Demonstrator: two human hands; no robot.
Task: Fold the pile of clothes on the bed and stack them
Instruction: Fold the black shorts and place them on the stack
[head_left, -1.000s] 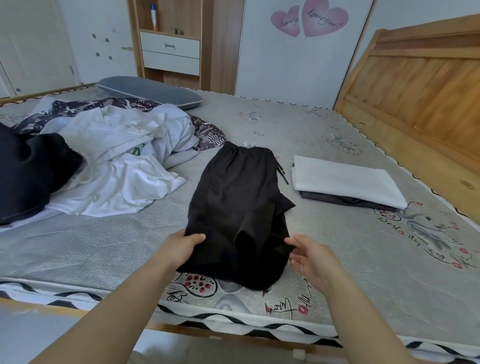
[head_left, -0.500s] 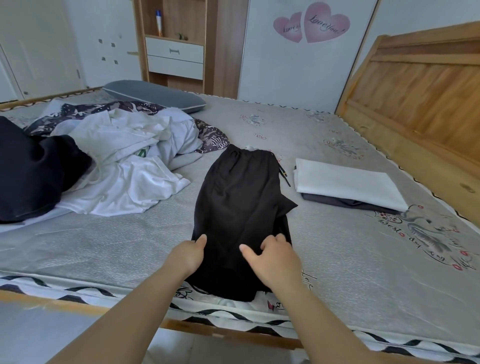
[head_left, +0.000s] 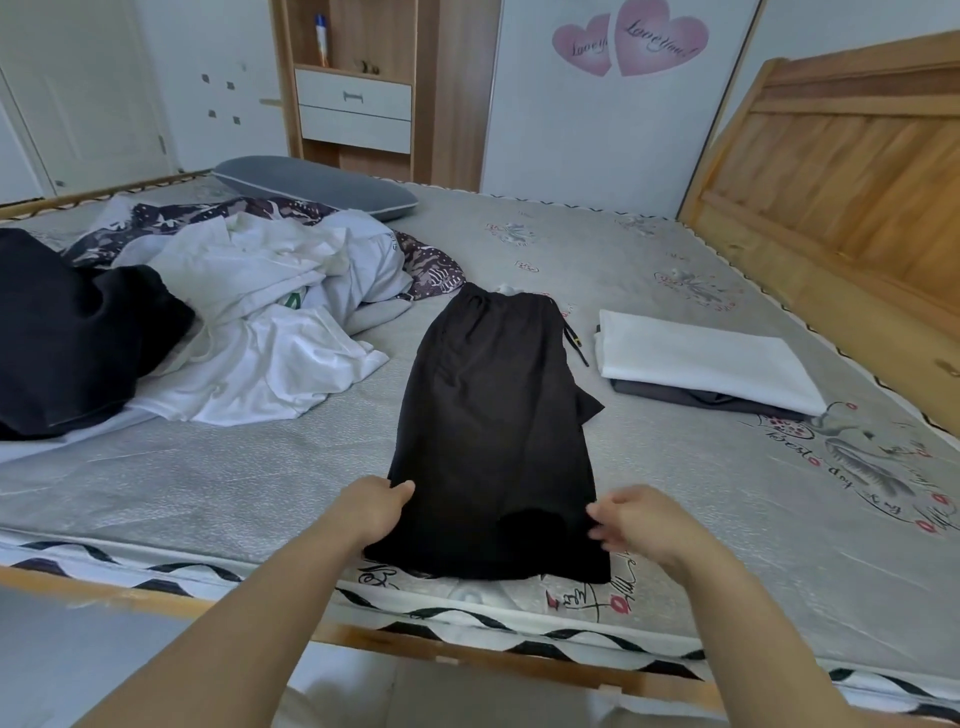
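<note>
Black shorts (head_left: 493, 431) flat at frame centre, hem near lower edge. Thin, limp, light fabric; best taken at hem corners. Left hand (head_left: 376, 506) pinches left corner; right hand (head_left: 641, 522) blurred, grip can't tell.

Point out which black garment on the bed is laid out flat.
The black shorts between the hands, spread flat at the near edge with drawstring waistband away. The other black garment lies crumpled at far left.

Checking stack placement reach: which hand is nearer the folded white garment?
Right. The right hand is at the black shorts' near right corner, below the folded white garment; left hand grips the left edge.
</note>
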